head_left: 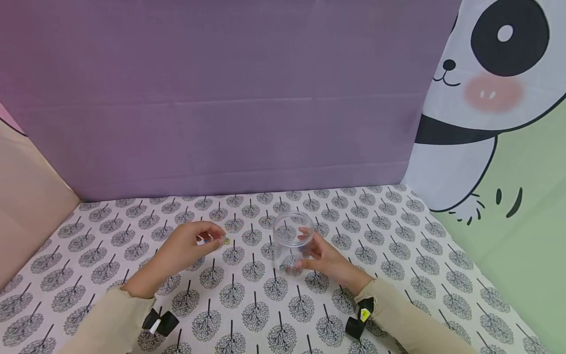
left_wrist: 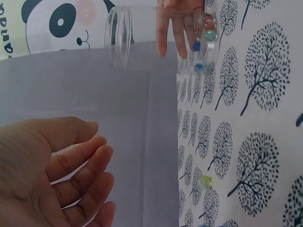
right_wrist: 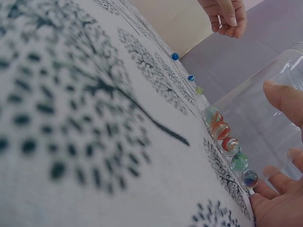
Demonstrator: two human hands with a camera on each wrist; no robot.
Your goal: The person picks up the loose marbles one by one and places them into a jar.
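My right hand [head_left: 326, 261] holds a clear jar [head_left: 281, 251] from its right side, thumb in front and fingers round the back. The jar stands upright and lidless on the cloth. Several glass marbles [right_wrist: 221, 130] lie at its bottom. My left hand [head_left: 191, 246] hovers above the cloth to the left, fingers loosely bent, with nothing seen between thumb and fingertips. Below it, a yellow-green marble [left_wrist: 204, 182] rests on the cloth. Near that marble, the right wrist view shows a blue-and-white marble [right_wrist: 191, 78] and a blue marble [right_wrist: 175, 56].
A white cloth [head_left: 247, 300] printed with dark trees covers the table. Behind it hangs a purple curtain [head_left: 221, 123]. On the right stands a light green wall panel [head_left: 522, 236] with a panda drawing [head_left: 464, 167].
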